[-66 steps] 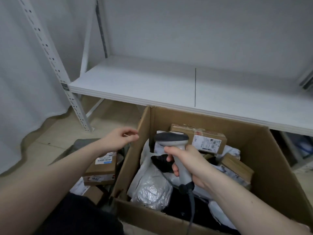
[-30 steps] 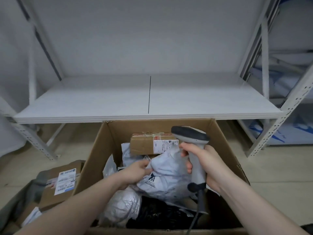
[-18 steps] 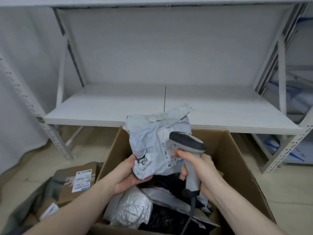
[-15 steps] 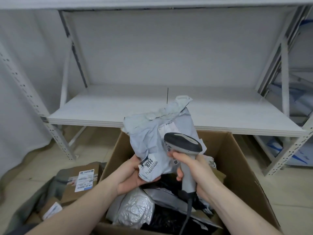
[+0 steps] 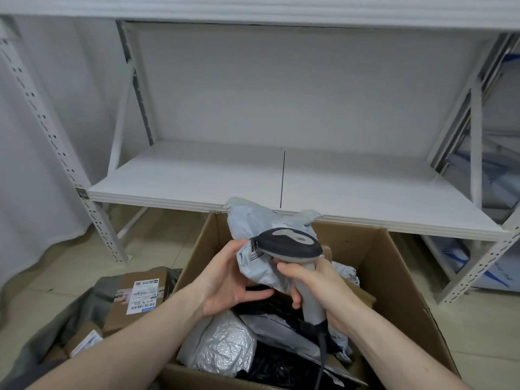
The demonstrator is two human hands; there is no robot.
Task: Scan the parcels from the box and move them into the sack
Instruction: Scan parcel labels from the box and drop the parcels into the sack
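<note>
Head view: the left hand point(image 5: 225, 280) grips the grey mailer bag point(image 5: 253, 237) upright above the box point(image 5: 394, 277); the right hand point(image 5: 315, 288) wraps the scanner point(image 5: 289, 246), touching the bag's front. The sack point(image 5: 84, 305) lies left, nearer the left hand.

Parcel stockroom: metal shelving point(image 5: 281, 178), parcels point(image 5: 138, 299)

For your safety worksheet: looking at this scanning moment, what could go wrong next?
1. The grey mailer is crumpled in the left hand, so its label may be creased and the scanner may misread it.
2. The scanner's cable trails into the box and could snag on parcels.
3. The sack sags, so a tossed mailer might miss.
</note>
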